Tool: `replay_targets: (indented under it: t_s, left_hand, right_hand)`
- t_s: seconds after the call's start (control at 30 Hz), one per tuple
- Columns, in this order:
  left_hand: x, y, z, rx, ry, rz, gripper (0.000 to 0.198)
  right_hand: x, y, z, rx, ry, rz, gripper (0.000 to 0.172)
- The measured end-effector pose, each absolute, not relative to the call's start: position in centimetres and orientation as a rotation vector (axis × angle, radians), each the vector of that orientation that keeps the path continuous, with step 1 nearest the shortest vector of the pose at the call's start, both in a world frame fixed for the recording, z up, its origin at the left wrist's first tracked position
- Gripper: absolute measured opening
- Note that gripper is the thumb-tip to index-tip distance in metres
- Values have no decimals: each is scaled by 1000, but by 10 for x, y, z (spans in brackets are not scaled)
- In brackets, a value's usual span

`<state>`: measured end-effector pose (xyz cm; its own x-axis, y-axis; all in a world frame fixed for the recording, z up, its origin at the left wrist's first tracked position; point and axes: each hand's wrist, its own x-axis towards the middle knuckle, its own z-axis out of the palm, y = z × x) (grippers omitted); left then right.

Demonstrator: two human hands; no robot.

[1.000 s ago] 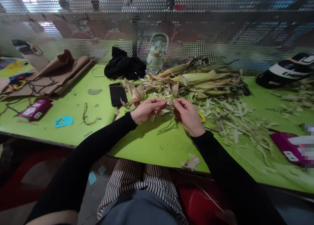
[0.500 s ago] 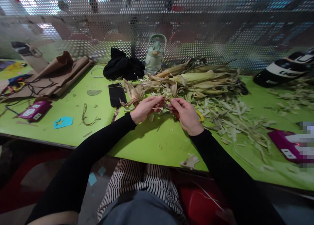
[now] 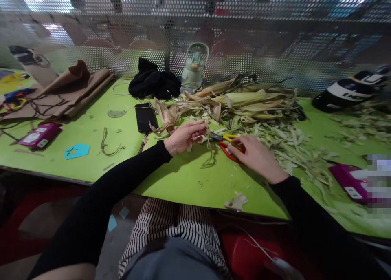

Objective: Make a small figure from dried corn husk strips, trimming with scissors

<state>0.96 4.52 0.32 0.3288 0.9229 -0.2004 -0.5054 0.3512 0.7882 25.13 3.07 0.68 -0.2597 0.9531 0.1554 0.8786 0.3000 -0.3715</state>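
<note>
My left hand (image 3: 187, 137) is closed, its thumb pressed on the fingers around a thin strand of dry husk (image 3: 209, 137) that hangs out toward the right. Pliers (image 3: 216, 136) with one red and one yellow handle lie on the green table, their jaws pointing left toward that strand. Over the handles is my right hand (image 3: 253, 153), with thumb and fingers apart around the red one; whether it bears any of the pliers' weight cannot be made out. Behind both hands lies a heap of dry corn husks (image 3: 244, 98).
Left of the husks are a black phone (image 3: 146, 117), black cloth (image 3: 154, 82) and a pale green bottle (image 3: 193, 72). Shredded husk (image 3: 290, 149) spreads to the right. Brown paper (image 3: 76, 88), two purple boxes (image 3: 39, 136) and a black bottle (image 3: 342, 93) lie farther out.
My right hand has moved right, away from my left hand, and come over the pliers' handles. The pliers now show more fully. My left hand has stayed nearly in place.
</note>
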Motion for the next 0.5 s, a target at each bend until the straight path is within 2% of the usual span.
replay_targets:
  t_s: [0.1,0.2,0.43,0.5]
  left_hand:
    - [8,44,4,695,709,1029,12]
    - [8,41,6,722,706,1038,13]
    - [5,37,14,889,738,1127,11]
    - [3,38,15,901,758,1129,11]
  right_hand:
    - [262,26,3,-1698,-2423,66,41]
    - [260,27,6,-1824,-2511,35,41]
    - [253,36,18,-1981,-2522,43,19]
    - [256,35,18,-2014,-2426,95,18]
